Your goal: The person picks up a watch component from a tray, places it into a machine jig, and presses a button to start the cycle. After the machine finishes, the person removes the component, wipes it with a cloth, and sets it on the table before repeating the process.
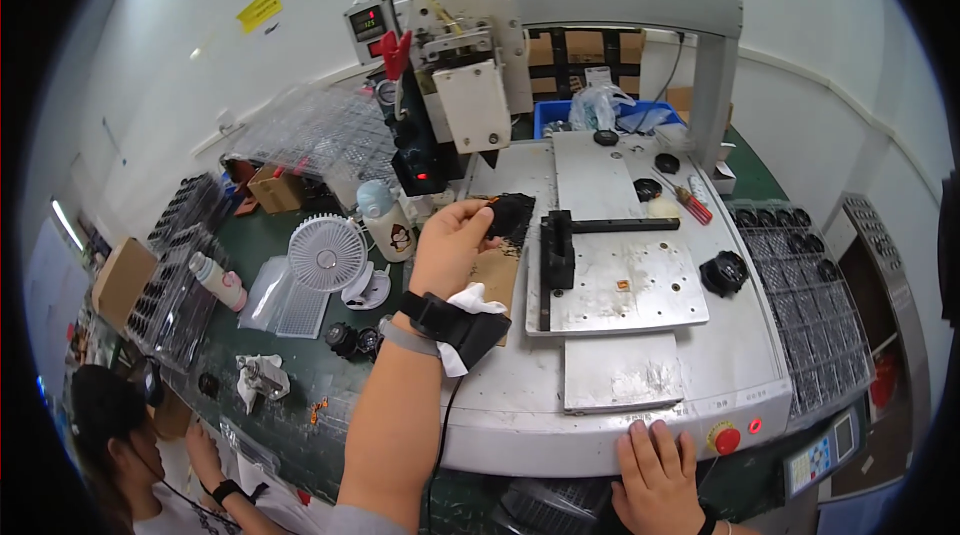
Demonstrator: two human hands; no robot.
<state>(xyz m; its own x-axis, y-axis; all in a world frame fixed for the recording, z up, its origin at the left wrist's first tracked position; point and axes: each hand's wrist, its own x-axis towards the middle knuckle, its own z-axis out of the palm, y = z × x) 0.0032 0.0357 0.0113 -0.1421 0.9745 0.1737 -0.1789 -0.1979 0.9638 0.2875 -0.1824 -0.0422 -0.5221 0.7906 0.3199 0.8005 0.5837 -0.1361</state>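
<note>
1. At the far lower left a co-worker (130, 455) is cut off by the dark fisheye rim; only a head of dark hair, a hand and a wristband show.
2. Beside that, on the green mat (290, 375), stand ribbed clear plastic trays (180, 275), a small white round fan (328, 255) with a slatted grille, and a pale bottle (385, 220) with a blue cap.
3. The person's left hand (450, 240) reaches up from a bare forearm wearing a black wrist strap (455, 320) with a white cloth tucked in it (a thin cord trails down from it).
4. Its fingers pinch a small black part (510, 215), which sits at the fingertips, just right of the thumb and above a brown card (497, 280); the part's shape is hard to make out.
5. Right of it lies a scuffed metal plate (630, 280) with a black T-shaped fixture (570, 235), under a grey gantry machine (600, 5).
6. The right hand (655, 470) rests flat, fingers spread and holding nothing, on the machine's white front edge (560, 445), close beside a red round button (727, 439); its wrist is cut off below.
</note>
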